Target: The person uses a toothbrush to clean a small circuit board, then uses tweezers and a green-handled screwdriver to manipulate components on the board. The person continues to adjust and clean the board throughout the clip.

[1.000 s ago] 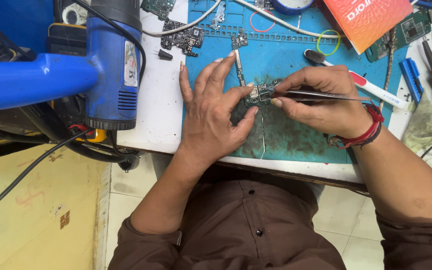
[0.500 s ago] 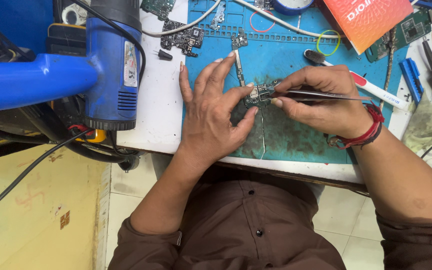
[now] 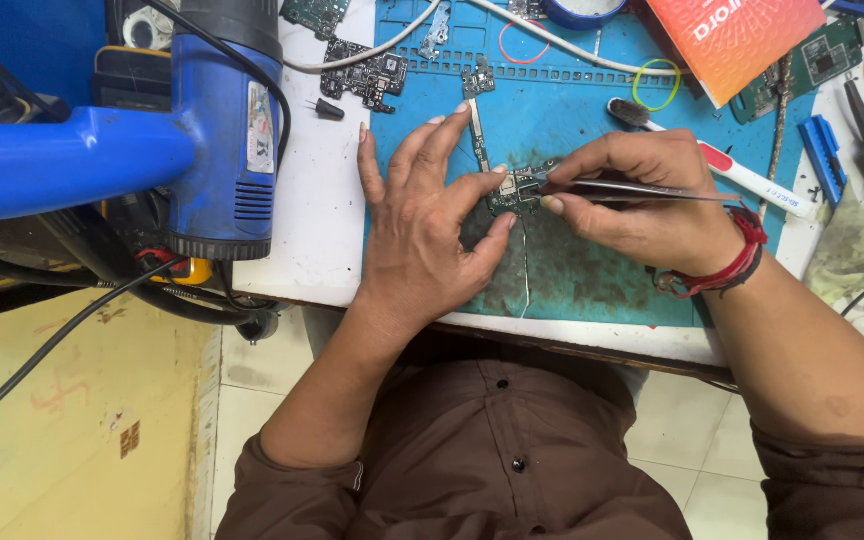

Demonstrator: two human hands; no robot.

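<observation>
Left hand (image 3: 427,225) flat, palm down, fingers spread and pointing away from the body, thumb out toward the right hand (image 3: 642,200). Right hand curled in a pinch, knuckles up, thumb and forefinger tips just beside the left fingertips. Both forearms bare, sleeves pushed back.

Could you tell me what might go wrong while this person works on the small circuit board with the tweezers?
The left hand pins the small circuit board with fingertips only, so a slip of the tweezers in the right hand could scratch the board or flick a part away. The blue heat gun stands close to the left hand; if hot, it might burn it. Loose boards and cables crowd the blue work mat, so small parts could get lost.
</observation>
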